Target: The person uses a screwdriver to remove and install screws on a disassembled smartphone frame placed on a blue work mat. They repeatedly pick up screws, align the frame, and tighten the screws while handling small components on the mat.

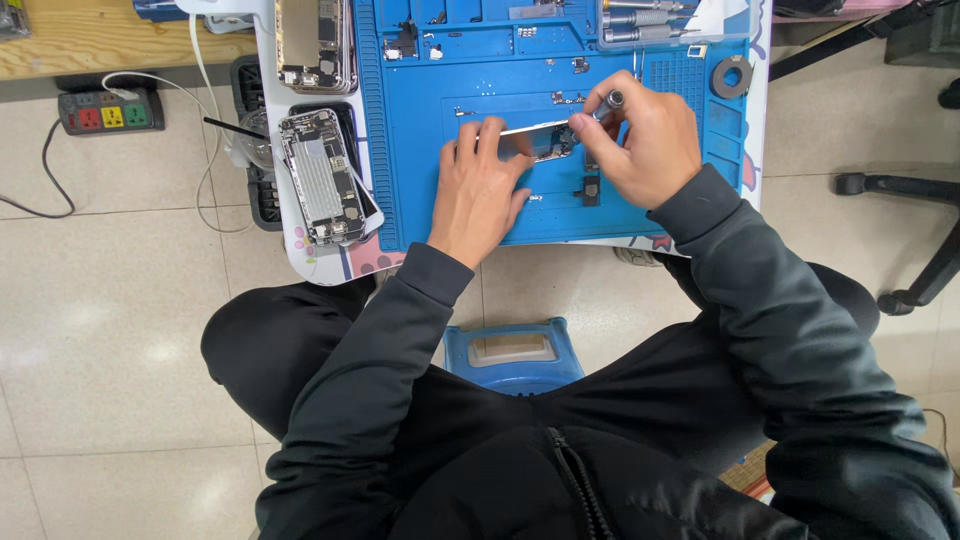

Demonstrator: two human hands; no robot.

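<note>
My left hand (480, 185) lies flat on an opened phone (545, 140) on the blue repair mat (480, 70), fingers pressing its left part. Just right of it, my right hand (645, 140) pinches a small silver-handled screwdriver (607, 102), its tip pointing down at the phone's right end. Most of the phone is hidden under my hands. A few tiny screws and a small black part (591, 188) rest on the mat close by.
Two more opened phones (320, 175) (315, 40) lie left of the mat on the small white table. Screwdrivers in a tray (645, 20) and a tape roll (733, 76) sit at the back right. A power strip (110, 110) and a blue stool (512, 352) stand on the tiled floor.
</note>
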